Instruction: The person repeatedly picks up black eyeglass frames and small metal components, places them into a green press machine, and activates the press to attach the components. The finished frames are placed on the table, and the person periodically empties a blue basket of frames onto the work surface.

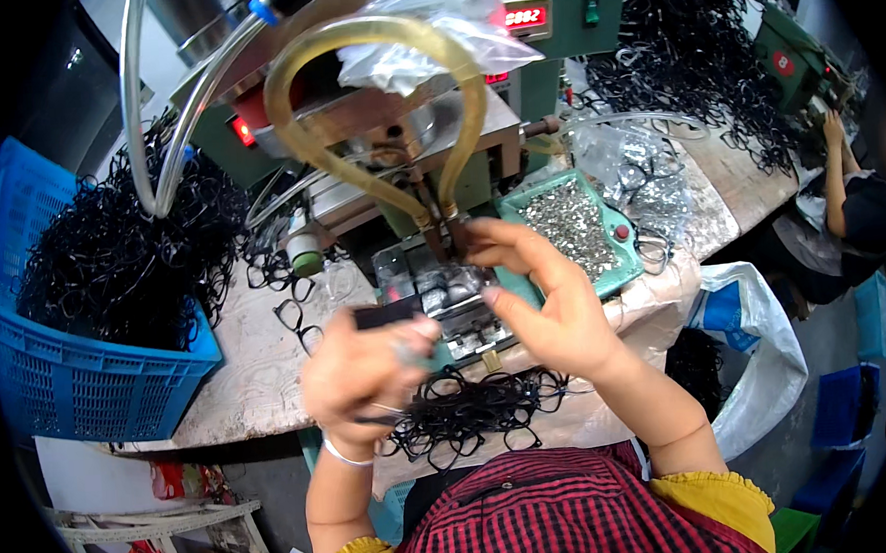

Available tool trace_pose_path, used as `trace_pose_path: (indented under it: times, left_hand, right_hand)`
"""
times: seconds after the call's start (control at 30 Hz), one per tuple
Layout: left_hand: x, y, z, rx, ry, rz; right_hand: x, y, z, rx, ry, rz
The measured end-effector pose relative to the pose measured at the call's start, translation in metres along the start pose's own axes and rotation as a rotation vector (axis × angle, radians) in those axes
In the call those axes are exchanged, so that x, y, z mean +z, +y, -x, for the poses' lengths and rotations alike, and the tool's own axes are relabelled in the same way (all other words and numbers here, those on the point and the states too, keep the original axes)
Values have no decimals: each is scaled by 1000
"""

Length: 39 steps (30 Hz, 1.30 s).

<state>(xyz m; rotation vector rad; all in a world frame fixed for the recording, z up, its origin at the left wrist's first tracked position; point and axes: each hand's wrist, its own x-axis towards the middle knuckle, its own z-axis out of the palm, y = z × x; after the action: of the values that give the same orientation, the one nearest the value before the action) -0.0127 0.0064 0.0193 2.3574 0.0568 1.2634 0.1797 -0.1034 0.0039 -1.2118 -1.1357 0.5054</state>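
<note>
My left hand (368, 371) is smeared by motion in front of the machine's fixture. A dark strip (387, 313) shows beside its fingers; whether the hand holds it I cannot make out. My right hand (555, 306) reaches over the metal fixture (471, 325) from the right, fingers apart, thumb beside the fixture and index finger close to the machine's lower head (441, 235). Nothing shows between its fingers, though the fingertips are partly hidden against the machine. Just below the fixture lies a pile of black eyeglass frames (475, 405) at the table's front edge.
A blue crate (99, 395) heaped with black frames stands at the left. Right of the fixture sits a green tray (617, 257) of small metal parts. A yellowish hose (297, 74) loops over the machine. Another person's arm (836, 176) works at the far right, beyond a white sack (778, 359).
</note>
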Motion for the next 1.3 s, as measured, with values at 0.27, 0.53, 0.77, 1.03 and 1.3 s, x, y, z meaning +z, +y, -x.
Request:
trace_pose_path:
  times: [0.27, 0.53, 0.77, 1.03, 1.3]
  left_hand:
    - [34, -5, 22, 81, -163, -93]
    - [47, 19, 13, 17, -200, -138]
    - [-11, -49, 92, -579, 12, -800]
    - [20, -100, 144, -695, -273, -804]
    - [-5, -98, 173, -720, -473, -655]
  right_hand:
    - [-85, 143, 9, -28, 315, 964]
    - [-85, 127, 5, -59, 384, 920]
    - [-89, 131, 31, 86, 729, 142]
    - [-59, 106, 9, 23, 625, 239]
    - [-78, 151, 11, 2, 513, 501]
